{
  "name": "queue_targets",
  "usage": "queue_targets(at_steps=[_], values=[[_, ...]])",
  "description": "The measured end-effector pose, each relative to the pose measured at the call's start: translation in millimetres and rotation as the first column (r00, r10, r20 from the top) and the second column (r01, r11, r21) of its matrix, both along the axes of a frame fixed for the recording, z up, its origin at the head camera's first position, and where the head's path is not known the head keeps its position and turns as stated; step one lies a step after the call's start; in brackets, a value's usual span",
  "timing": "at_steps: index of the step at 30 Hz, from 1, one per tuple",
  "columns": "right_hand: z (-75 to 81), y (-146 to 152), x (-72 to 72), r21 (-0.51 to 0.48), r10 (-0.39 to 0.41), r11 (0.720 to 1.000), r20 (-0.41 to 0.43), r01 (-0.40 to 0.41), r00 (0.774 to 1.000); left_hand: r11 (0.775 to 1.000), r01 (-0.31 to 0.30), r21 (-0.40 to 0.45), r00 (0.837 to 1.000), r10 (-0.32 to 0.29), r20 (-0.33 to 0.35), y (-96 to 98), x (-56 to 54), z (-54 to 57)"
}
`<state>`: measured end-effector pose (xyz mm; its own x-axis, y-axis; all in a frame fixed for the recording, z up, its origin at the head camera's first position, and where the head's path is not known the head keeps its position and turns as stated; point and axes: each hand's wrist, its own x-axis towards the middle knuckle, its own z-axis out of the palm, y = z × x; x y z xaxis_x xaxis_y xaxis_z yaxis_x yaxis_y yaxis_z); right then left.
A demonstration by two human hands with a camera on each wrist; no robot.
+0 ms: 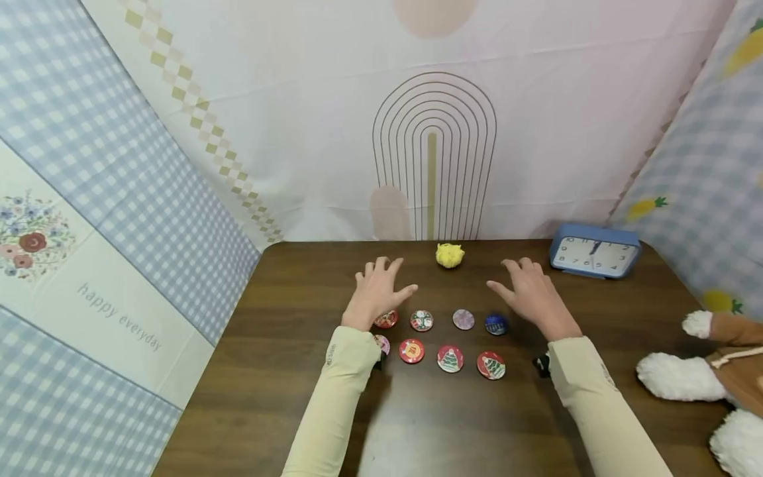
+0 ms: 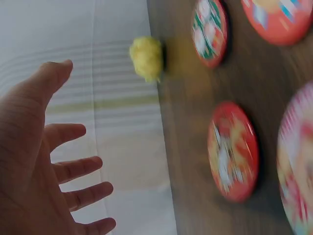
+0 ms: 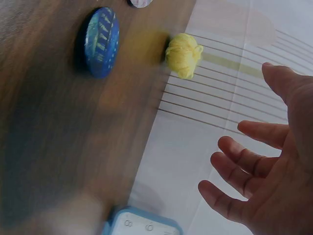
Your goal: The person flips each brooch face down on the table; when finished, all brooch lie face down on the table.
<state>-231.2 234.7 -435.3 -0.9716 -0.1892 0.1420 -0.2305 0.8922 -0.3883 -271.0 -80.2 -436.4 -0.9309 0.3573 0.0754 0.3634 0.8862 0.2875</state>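
Both hands hover over the dark wooden table with fingers spread and nothing in them. My left hand (image 1: 375,291) is over the left end of two rows of round badges, partly covering a red patterned badge (image 2: 233,152). My right hand (image 1: 530,295) hangs just right of a dark blue badge (image 1: 495,324). Between the hands lie a green-and-white badge (image 1: 421,320) and a pale purple badge (image 1: 463,319). The nearer row has a pink badge (image 1: 382,344), a red-and-yellow badge (image 1: 411,351) and two red Christmas-tree badges (image 1: 450,358). A crumpled yellow ball (image 1: 450,256) sits behind them.
A blue clock (image 1: 595,250) stands at the table's back right corner. A brown-and-white plush toy (image 1: 685,379) lies along the right edge. White cloth (image 1: 322,165) hangs behind the table (image 1: 268,411), with blue checked cloth (image 1: 149,172) at the left.
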Motion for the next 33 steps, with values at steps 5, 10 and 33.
queue_targets(at_steps=[5,10,33], values=[[-5.2,5.9,4.1,-0.025,-0.007,1.0,0.035,0.008,0.999,0.999,0.053,-0.008,0.998,-0.053,-0.021,21.1,-3.8,-1.0],[-11.2,9.0,8.4,-0.019,0.006,1.0,0.058,-0.005,0.998,0.996,0.084,-0.019,0.996,-0.085,-0.038,37.3,-2.5,-5.0],[-33.5,11.3,21.4,0.004,0.035,0.999,0.196,-0.036,0.98,0.973,0.223,-0.059,0.975,-0.222,0.025,106.7,12.6,-29.3]])
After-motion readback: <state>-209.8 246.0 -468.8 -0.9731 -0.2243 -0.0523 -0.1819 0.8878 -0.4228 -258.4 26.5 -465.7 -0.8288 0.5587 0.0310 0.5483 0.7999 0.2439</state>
